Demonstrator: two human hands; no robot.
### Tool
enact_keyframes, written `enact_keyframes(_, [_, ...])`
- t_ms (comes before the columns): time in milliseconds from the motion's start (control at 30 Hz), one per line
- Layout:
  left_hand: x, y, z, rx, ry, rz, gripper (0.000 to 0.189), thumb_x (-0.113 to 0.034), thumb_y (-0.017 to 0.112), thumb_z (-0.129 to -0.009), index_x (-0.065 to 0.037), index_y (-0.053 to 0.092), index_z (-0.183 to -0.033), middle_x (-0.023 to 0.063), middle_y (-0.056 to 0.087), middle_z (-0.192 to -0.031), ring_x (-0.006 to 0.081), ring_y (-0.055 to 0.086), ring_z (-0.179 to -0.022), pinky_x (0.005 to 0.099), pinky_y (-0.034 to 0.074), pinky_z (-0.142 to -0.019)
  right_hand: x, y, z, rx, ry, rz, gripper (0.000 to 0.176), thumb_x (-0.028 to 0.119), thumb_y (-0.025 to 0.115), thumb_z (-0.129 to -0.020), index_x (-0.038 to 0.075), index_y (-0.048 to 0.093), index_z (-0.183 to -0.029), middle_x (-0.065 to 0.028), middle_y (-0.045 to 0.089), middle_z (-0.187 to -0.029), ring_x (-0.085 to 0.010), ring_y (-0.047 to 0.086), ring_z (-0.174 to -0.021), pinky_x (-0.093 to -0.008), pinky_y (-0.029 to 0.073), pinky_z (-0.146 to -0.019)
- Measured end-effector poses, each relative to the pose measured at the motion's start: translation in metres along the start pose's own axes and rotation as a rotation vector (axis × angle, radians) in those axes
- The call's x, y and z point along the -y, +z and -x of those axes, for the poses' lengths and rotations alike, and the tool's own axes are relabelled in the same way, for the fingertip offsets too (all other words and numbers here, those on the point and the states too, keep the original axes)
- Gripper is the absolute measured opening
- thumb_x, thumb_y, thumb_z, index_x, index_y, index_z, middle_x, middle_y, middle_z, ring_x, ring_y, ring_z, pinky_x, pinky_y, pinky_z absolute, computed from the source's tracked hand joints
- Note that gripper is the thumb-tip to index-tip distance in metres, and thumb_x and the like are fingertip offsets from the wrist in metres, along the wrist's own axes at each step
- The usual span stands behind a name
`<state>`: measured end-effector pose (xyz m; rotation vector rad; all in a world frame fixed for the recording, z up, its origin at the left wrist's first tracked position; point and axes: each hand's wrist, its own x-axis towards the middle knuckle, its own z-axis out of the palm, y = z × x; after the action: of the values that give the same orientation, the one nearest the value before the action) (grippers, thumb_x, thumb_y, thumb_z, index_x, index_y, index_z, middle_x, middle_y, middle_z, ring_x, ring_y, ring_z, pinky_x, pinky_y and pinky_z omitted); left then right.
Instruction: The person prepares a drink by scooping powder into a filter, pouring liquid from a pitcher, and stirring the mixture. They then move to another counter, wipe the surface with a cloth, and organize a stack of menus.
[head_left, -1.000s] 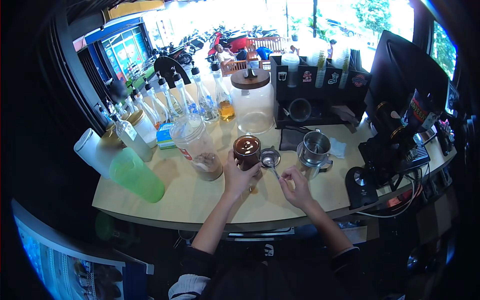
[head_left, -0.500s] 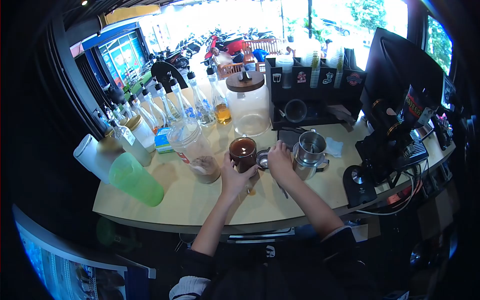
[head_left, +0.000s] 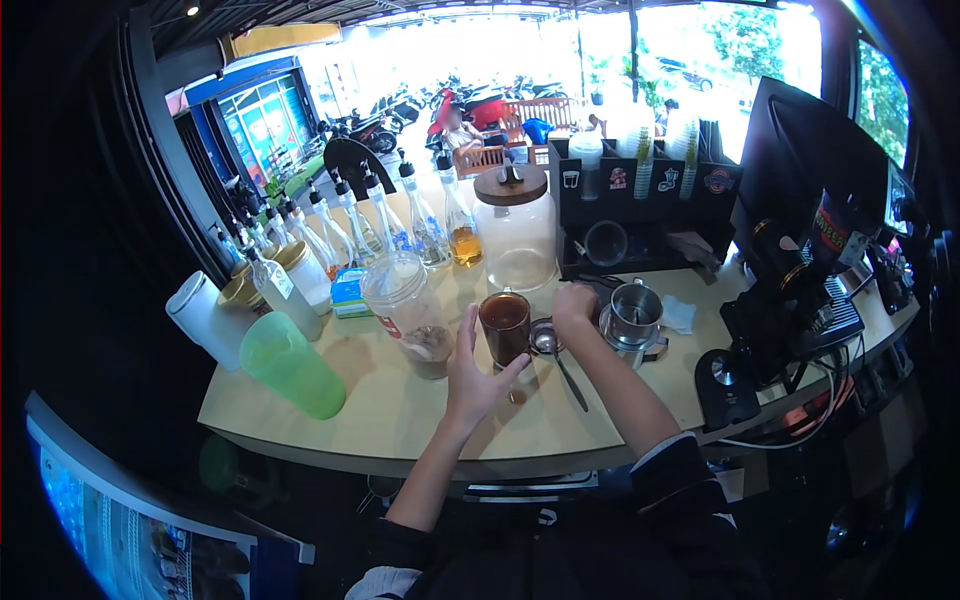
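A glass mug point(head_left: 505, 330) of dark brown drink stands on the counter. My left hand point(head_left: 478, 375) is open at its left side, thumb and fingers spread around its near left. My right hand point(head_left: 574, 312) is closed, its curled fingers beside a dark cloth point(head_left: 604, 286); what they hold, if anything, is hidden. Between mug and right forearm lies a metal spoon point(head_left: 570, 380), its handle pointing toward me, by a small round metal dish point(head_left: 543, 340). Right of my right hand, a metal drip filter point(head_left: 634, 312) sits on a metal pot point(head_left: 628, 352).
A clear jar of brown powder point(head_left: 420, 345) and a tilted green pitcher point(head_left: 292, 368) are on the left. Several pump bottles point(head_left: 408, 225) and a wood-lidded glass jar point(head_left: 516, 240) line the back. A black cup organizer point(head_left: 640, 215) and grinder point(head_left: 728, 385) are on the right.
My left hand has loosened from the mug, its fingers now spread beside it. My right hand stays closed near the dark cloth, and more of the spoon shows. The whole view has shifted slightly.
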<state>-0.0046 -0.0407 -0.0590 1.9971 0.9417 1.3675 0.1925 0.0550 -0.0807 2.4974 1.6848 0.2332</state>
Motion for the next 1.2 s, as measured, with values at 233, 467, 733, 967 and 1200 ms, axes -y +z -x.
enact_keyframes(233, [-0.018, -0.003, -0.006, 0.009, 0.064, 0.039, 0.088, -0.018, 0.075, -0.072, 0.003, 0.022, -0.139, 0.0208, 0.031, -0.142, 0.029, 0.032, -0.132, 0.0408, 0.026, -0.109, 0.0, -0.044, -0.02, -0.347, 0.053, -0.127, 0.022, 0.013, 0.054, -0.083, 0.0, 0.065, -0.096, -0.0154, 0.063, -0.091, -0.0324, 0.065, -0.079, -0.0461, 0.054, -0.047])
enact_keyframes(467, [-0.02, 0.001, -0.01, -0.035, 0.134, 0.048, 0.087, -0.023, 0.076, -0.071, -0.001, 0.026, -0.139, 0.02, 0.038, -0.137, 0.0291, 0.041, -0.126, 0.04, 0.031, -0.106, -0.029, -0.116, 0.01, -0.456, -0.015, -0.266, 0.018, 0.01, 0.057, -0.081, 0.001, 0.065, -0.094, -0.0142, 0.064, -0.092, -0.0284, 0.066, -0.083, -0.0365, 0.057, -0.061])
enact_keyframes(733, [-0.033, 0.002, -0.013, -0.069, 0.182, 0.082, 0.077, -0.02, 0.073, -0.074, -0.001, 0.031, -0.136, 0.0168, 0.04, -0.136, 0.0276, 0.043, -0.124, 0.0398, 0.033, -0.105, -0.079, -0.161, 0.034, -0.576, -0.198, -0.663, 0.02, 0.01, 0.055, -0.081, -0.001, 0.054, -0.097, -0.0209, 0.063, -0.09, -0.036, 0.062, -0.09, -0.0448, 0.049, -0.078])
enact_keyframes(967, [-0.051, 0.004, -0.013, -0.085, 0.258, 0.128, 0.07, -0.018, 0.07, -0.077, -0.001, 0.034, -0.134, 0.016, 0.042, -0.134, 0.0264, 0.044, -0.122, 0.0406, 0.033, -0.105, -0.099, -0.161, 0.037, -0.689, -0.311, -1.265, 0.021, 0.018, 0.054, -0.089, -0.002, 0.051, -0.096, -0.0095, 0.057, -0.073, -0.0163, 0.054, -0.065, -0.0307, 0.041, -0.06])
enact_keyframes(1200, [-0.077, 0.001, 0.0, -0.099, 0.341, 0.231, 0.064, -0.016, 0.067, -0.079, 0.001, 0.035, -0.133, 0.0167, 0.042, -0.132, 0.0252, 0.044, -0.122, 0.0387, 0.032, -0.104, -0.112, -0.162, 0.087, -0.531, -0.456, -1.617, 0.016, 0.016, 0.051, -0.091, 0.0, 0.051, -0.089, 0.0002, 0.051, -0.068, -0.0023, 0.041, -0.064, -0.0209, 0.034, -0.057])
